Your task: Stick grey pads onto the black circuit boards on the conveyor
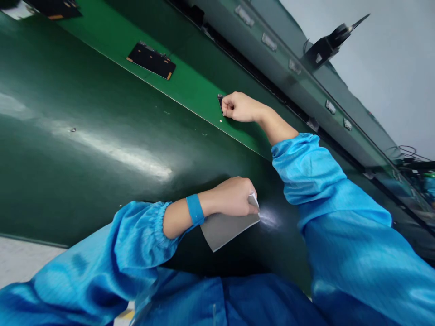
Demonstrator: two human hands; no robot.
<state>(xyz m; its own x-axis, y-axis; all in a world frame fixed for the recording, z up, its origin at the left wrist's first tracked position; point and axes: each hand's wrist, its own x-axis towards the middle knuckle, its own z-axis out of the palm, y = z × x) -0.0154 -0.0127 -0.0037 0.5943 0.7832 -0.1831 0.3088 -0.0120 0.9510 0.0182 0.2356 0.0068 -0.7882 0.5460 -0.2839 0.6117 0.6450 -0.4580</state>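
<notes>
Currently pinching a small dark part [220, 103] with the right hand [239, 107], fingers closed on it at the near edge of the bright green belt [190, 86], at twelve o'clock from the left hand [234, 197]. Gripping a corner of a grey sheet [224, 228] in that left hand, fist curled shut, over the dark green table [84, 149], sheet trailing toward seven o'clock. Leaving one flat black panel [152, 59] untouched on the belt, at ten o'clock from the right hand and well apart from it.

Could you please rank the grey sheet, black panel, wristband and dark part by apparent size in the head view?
1. Grey sheet
2. Black panel; farther off, so real size unsure
3. Wristband
4. Dark part, mostly hidden
</notes>
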